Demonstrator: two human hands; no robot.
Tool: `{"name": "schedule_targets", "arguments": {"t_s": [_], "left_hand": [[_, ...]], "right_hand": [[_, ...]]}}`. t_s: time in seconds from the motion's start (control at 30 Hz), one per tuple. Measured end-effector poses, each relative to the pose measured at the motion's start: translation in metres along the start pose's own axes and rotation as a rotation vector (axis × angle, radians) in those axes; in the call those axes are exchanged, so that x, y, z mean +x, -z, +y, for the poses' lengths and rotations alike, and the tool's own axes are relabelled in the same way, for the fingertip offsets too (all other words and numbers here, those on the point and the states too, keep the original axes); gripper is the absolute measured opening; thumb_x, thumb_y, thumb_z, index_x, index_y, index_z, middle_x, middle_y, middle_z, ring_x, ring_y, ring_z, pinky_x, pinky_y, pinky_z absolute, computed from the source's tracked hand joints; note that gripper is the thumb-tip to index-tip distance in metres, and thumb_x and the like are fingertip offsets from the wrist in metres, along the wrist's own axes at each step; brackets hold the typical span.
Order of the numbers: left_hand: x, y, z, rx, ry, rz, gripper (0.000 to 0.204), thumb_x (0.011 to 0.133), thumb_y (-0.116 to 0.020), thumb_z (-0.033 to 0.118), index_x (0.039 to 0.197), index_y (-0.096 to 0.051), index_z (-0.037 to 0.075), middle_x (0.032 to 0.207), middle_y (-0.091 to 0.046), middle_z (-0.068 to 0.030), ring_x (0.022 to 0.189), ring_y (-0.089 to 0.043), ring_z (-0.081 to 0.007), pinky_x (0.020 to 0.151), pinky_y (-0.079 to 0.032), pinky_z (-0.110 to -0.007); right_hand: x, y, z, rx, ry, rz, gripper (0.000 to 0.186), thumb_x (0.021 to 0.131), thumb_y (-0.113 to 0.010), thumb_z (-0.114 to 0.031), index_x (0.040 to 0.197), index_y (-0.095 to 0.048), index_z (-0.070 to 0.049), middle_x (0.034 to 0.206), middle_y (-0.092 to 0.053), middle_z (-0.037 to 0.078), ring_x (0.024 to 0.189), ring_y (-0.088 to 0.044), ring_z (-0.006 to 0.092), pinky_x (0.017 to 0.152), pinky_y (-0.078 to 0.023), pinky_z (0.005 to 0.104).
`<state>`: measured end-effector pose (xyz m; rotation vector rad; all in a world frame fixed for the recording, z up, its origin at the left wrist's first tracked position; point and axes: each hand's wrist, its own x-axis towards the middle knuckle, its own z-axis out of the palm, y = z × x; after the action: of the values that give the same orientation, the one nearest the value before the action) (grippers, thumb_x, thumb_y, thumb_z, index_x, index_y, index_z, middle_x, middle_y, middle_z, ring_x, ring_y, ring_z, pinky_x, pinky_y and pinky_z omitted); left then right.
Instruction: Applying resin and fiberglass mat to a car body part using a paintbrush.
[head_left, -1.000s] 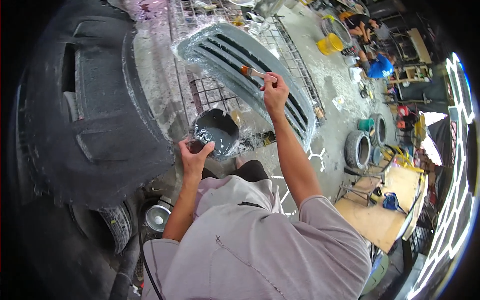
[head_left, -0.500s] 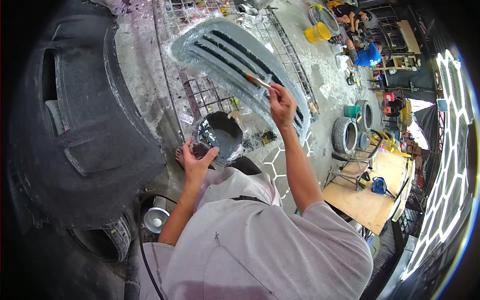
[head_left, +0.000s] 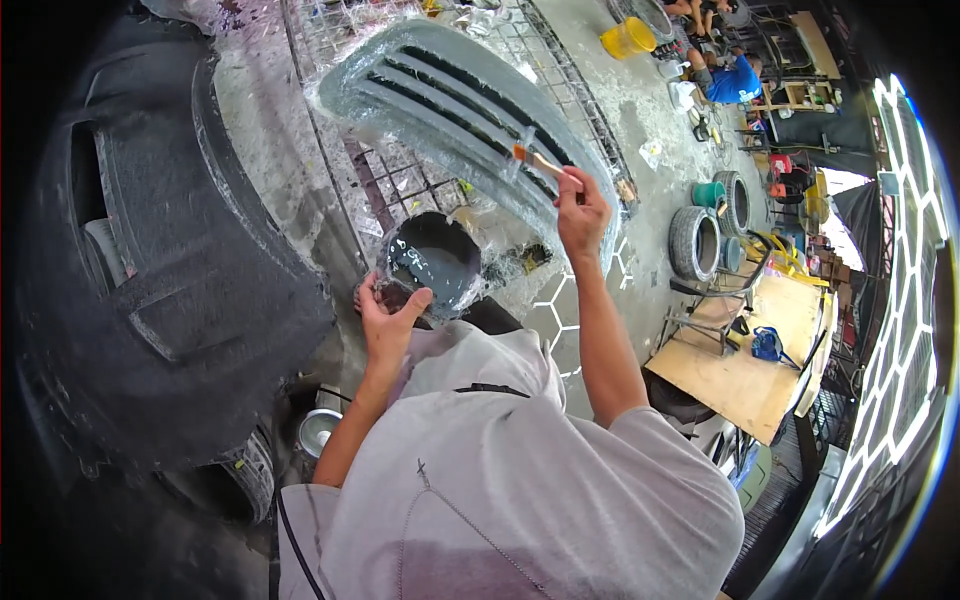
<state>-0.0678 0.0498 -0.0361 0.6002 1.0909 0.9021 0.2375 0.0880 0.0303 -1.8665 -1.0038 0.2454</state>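
Note:
My right hand [head_left: 584, 215] is closed round the pale handle of a paintbrush [head_left: 540, 161]. The brush's orange-brown bristles point left, over the slots of a long curved grey vent panel [head_left: 450, 125] with a rough, fibrous edge. At its lower left, my left hand [head_left: 392, 318] grips a dark round bucket [head_left: 435, 262] by its near side. The bucket tilts so that its inside shows, with dark grey stuff in it and white marks on its wall. Whether the bristles touch the panel I cannot tell.
A metal grid [head_left: 395, 190] lies under the panel. To the left stands a large black car body part [head_left: 190, 260]. On the right are tyres [head_left: 694, 243], a plywood board [head_left: 745, 350] and a yellow bucket [head_left: 628, 38]. Two people [head_left: 733, 80] sit farther back.
My right hand has moved slightly right with the brush, whose bristles have shifted right along the panel. The view has tilted a little; my left hand keeps its hold on the bucket.

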Motion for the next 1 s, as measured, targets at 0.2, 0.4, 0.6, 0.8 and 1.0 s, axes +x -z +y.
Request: {"name": "schedule_targets", "arguments": {"t_s": [0.2,0.4,0.6,0.8,1.0], "left_hand": [[-0.003,-0.004,0.011,0.017,0.048,-0.003,0.088,0.074,-0.087,0.014,0.139,-0.029,-0.004,0.119,-0.055,-0.0127,0.104,-0.057,-0.0171,0.091,-0.048,-0.03],[-0.002,0.0,0.006,0.01,0.053,0.013,0.089,0.074,-0.087,0.014,0.139,-0.029,-0.004,0.117,-0.055,-0.0109,0.103,-0.057,-0.017,0.089,-0.049,-0.029],[0.0,-0.007,0.014,0.069,0.027,0.013,0.089,0.075,-0.086,0.016,0.14,-0.029,-0.005,0.116,-0.056,-0.0139,0.103,-0.059,-0.0177,0.089,-0.049,-0.028],[0.006,-0.011,0.034,0.02,0.06,0.043,0.084,0.076,-0.084,0.012,0.138,-0.031,-0.008,0.116,-0.058,-0.0149,0.101,-0.061,-0.0184,0.086,-0.05,-0.028],[0.019,0.0,0.029,-0.099,0.096,0.126,0.073,0.077,-0.082,0.011,0.134,-0.04,-0.007,0.111,-0.061,-0.0102,0.099,-0.059,-0.0156,0.086,-0.049,-0.027]], "right_hand": [[0.018,-0.032,-0.013,0.305,-0.084,-0.064,0.015,0.094,-0.064,-0.011,0.104,-0.067,-0.001,0.072,-0.062,0.0,0.059,-0.056,0.0057,0.053,-0.046,0.0222],[-0.01,0.013,-0.012,0.177,-0.132,0.061,0.015,0.094,-0.064,-0.011,0.103,-0.068,-0.001,0.074,-0.062,0.0,0.062,-0.056,0.0061,0.056,-0.045,0.0207],[-0.048,0.026,-0.072,-0.102,0.505,-0.774,0.016,0.086,-0.067,-0.005,0.101,-0.07,-0.009,0.086,-0.071,0.005,0.072,-0.066,0.0214,0.065,-0.051,0.0341],[-0.076,0.005,-0.066,-0.48,0.466,-0.926,0.014,0.088,-0.063,-0.013,0.1,-0.069,-0.011,0.088,-0.069,0.01,0.079,-0.066,0.0292,0.067,-0.052,0.0378],[-0.057,-0.005,-0.054,0.215,-0.384,-0.649,0.022,0.095,-0.061,-0.017,0.105,-0.066,0.001,0.079,-0.065,0.003,0.062,-0.058,0.0073,0.059,-0.047,0.0237]]}}
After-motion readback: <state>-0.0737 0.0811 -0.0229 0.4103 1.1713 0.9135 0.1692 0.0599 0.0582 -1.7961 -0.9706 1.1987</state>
